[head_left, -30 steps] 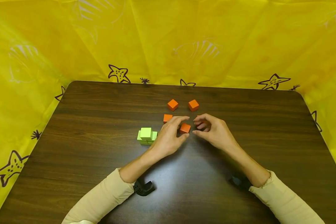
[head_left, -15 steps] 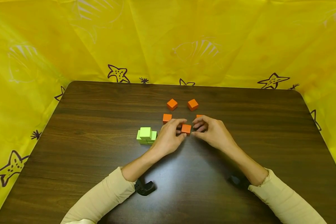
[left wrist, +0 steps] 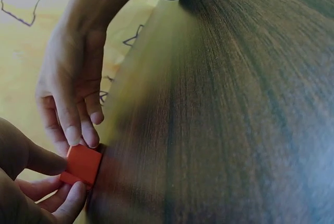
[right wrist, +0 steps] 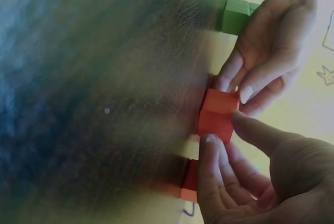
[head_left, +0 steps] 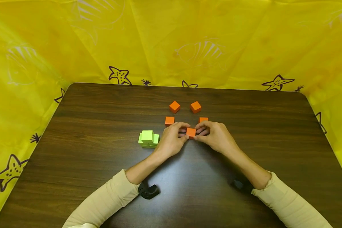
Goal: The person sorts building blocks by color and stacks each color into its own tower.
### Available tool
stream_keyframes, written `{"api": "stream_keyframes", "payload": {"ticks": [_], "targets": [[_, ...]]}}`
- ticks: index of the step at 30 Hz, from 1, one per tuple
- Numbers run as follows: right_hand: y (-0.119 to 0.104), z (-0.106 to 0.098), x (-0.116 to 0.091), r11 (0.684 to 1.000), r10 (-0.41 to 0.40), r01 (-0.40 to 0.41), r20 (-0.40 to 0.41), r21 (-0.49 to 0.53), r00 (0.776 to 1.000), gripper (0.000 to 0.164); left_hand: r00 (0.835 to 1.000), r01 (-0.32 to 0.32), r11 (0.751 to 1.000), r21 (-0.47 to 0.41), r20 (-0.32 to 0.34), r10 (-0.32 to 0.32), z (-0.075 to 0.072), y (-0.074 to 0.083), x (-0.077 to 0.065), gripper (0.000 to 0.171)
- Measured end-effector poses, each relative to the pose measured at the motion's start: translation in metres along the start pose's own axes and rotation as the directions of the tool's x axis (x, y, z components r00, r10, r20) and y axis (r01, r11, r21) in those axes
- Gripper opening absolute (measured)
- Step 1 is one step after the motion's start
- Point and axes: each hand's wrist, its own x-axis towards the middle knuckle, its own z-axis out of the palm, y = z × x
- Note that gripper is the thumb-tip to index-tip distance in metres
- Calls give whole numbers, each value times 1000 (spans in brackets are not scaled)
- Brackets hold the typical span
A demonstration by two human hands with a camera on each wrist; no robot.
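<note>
An orange cube stands on the table between my two hands. My left hand curves in from the left, with thumb and fingers at that side of the cube. From the other side my right hand holds it with thumb and fingertips, clearest in the right wrist view, where the cube has the fingertips of both hands against it. In the left wrist view, the cube sits low on the left, partly covered by fingers. Beside my left hand stands a small stack of light green blocks.
Several more orange cubes lie around: one back left, one back right, one behind my left hand and one partly hidden behind my right hand. The dark wooden table ends at a yellow patterned cloth.
The cube between my hands has turned squarer to me and shifted slightly right. My right hand has come in from a small gap to touch it; my left fingers have drawn closer around it.
</note>
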Motion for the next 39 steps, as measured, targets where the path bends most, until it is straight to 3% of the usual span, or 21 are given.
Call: {"api": "stream_keyframes", "payload": {"ticks": [8, 14, 32, 39], "targets": [[2, -2, -3, 1000, -19, 19, -28, 12, 999, 23, 999, -15, 1000, -9, -30, 14, 3, 0, -1, 30], [2, -3, -10, 998, -55, 57, -43, 30, 998, 22, 998, -35, 999, -31, -59, 33, 3, 2, -9, 31], [-3, -1, -22, 995, -85, 84, 7, 49, 996, 24, 995, -77, 995, -56, -74, 73, 6, -1, -29, 31], [-3, 2, -23, 996, -73, 71, 31, 59, 997, 23, 996, -52, 995, -82, -71, 46, 6, -5, -31, 34]]}}
